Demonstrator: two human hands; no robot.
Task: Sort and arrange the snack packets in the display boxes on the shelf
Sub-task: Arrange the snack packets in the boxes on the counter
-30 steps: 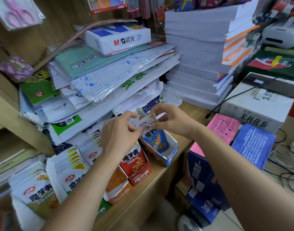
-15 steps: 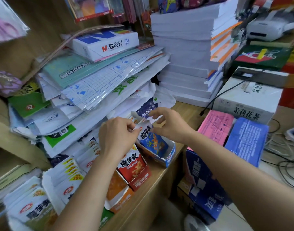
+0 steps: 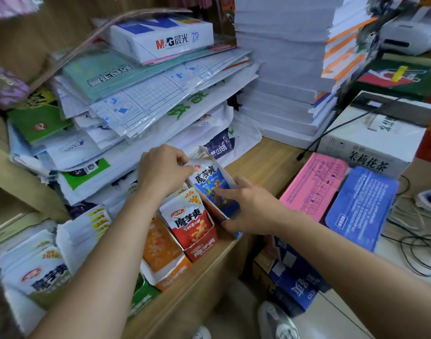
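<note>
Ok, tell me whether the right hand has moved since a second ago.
Yes. The right hand has dropped from the top of the blue packet down to the front of the blue display box.

The white ream box (image 3: 170, 37) at eleven o'clock reads "M&G晨光 70", the red packet (image 3: 190, 223) and blue packet (image 3: 208, 182) near centre read "魔芋爽", and the carton (image 3: 366, 155) at three o'clock reads "茉莉花茶".

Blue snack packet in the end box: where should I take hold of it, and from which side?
Take the blue packet by its white top seal, pinching from above and from the left. It stands tilted in the blue display box, whose walls hide its lower part and right edge, so only that top strip is free. The left hand pinches there; the right hand touches its front.
</note>
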